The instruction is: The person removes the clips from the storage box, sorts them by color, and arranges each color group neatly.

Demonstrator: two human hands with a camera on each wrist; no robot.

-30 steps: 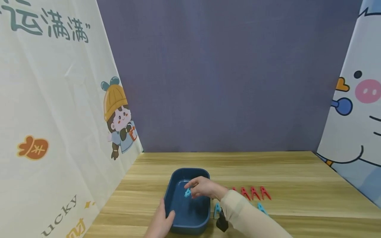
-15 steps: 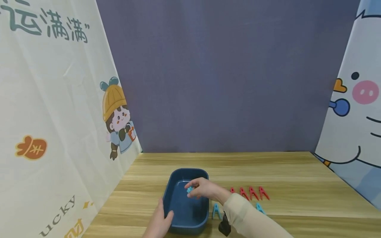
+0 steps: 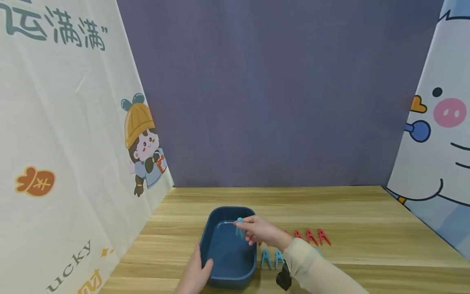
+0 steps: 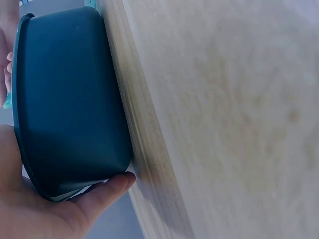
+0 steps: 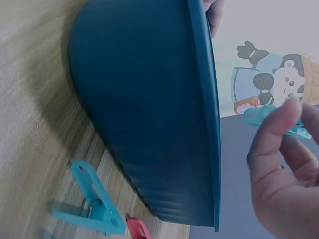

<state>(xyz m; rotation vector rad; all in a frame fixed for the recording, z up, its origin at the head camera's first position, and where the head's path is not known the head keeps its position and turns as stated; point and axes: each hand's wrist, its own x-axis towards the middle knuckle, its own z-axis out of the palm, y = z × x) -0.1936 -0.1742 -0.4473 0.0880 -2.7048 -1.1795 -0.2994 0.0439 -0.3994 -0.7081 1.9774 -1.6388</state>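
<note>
A dark blue plastic bin (image 3: 229,281) stands on the wooden table. My left hand (image 3: 195,272) grips its near left side, thumb at the rim and fingers along the outer wall, as the left wrist view shows. Over the bin's right half, my right hand (image 3: 262,230) pinches a light blue clothespin (image 3: 240,230) between thumb and fingers. The right wrist view has this clothespin (image 5: 259,115) above rim level, partly hidden by the thumb. The visible bin floor is bare.
Right of the bin lie several red clothespins (image 3: 311,236) in a row. Nearer are light blue ones (image 3: 266,259), some hidden by the right sleeve (image 3: 312,261). A black object (image 3: 284,277) shows beside that sleeve. A dark curtain (image 3: 279,102) hangs behind the table.
My right hand has risen and shifted right with the light blue clothespin, which was lower inside the bin. A further blue clothespin now shows beside the sleeve. The left hand keeps its grip.
</note>
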